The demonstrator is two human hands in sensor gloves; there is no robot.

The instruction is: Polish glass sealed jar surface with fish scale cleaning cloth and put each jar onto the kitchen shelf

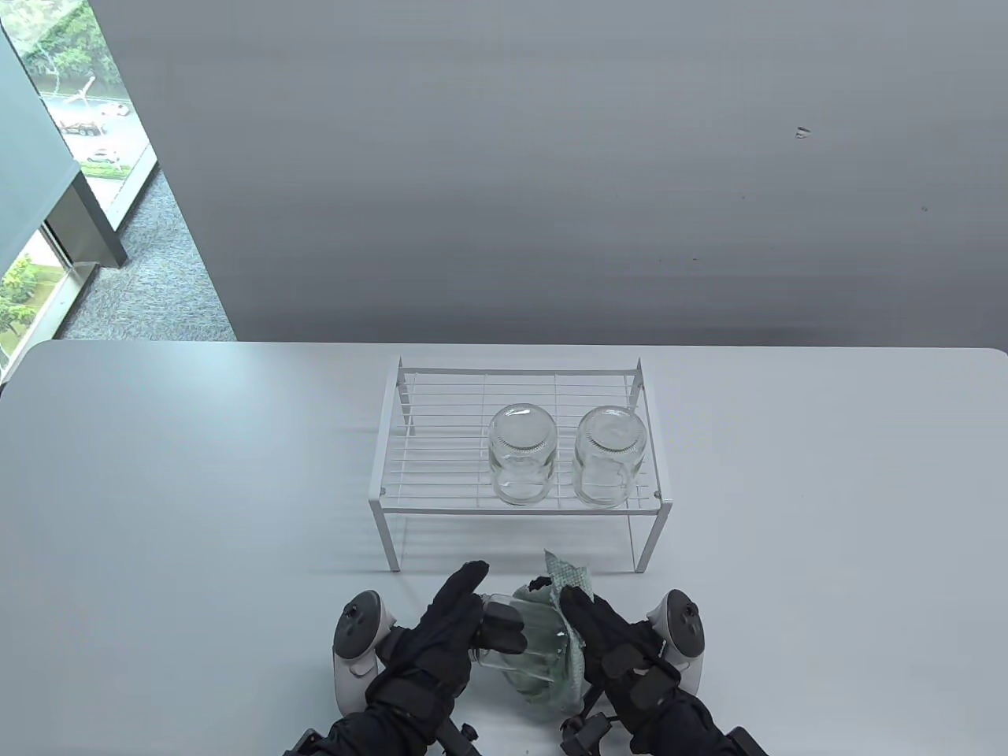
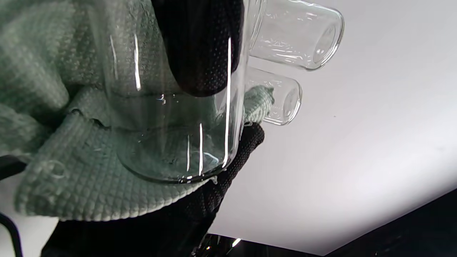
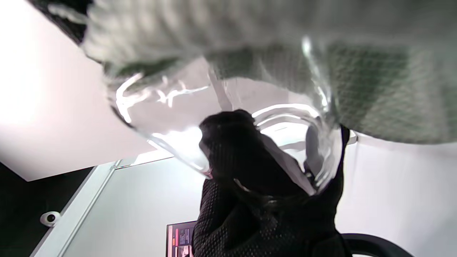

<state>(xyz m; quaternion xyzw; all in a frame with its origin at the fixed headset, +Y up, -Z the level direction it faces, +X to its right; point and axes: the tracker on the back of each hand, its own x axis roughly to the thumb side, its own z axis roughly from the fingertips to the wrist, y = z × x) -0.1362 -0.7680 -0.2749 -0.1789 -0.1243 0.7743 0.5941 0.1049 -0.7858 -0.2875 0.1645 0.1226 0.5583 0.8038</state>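
White bench [image 1: 197, 488] under grey wall | kitchen shelf [image 1: 520, 504] mid-bench, two jars [image 1: 520, 453] on top | third jar [image 1: 524, 642] lying on its side just in front, long axis left-right | left hand [image 1: 441, 630] grip clasps its mouth end | right hand [image 1: 610, 646] grip presses cleaning cloth [image 1: 567, 622] round its base | shelf lies straight ahead, left hand carries.

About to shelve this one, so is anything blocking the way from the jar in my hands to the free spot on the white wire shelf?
Nothing visible blocks it. The two clear glass jars stand at the white wire shelf's centre and right; its left part lies bare.
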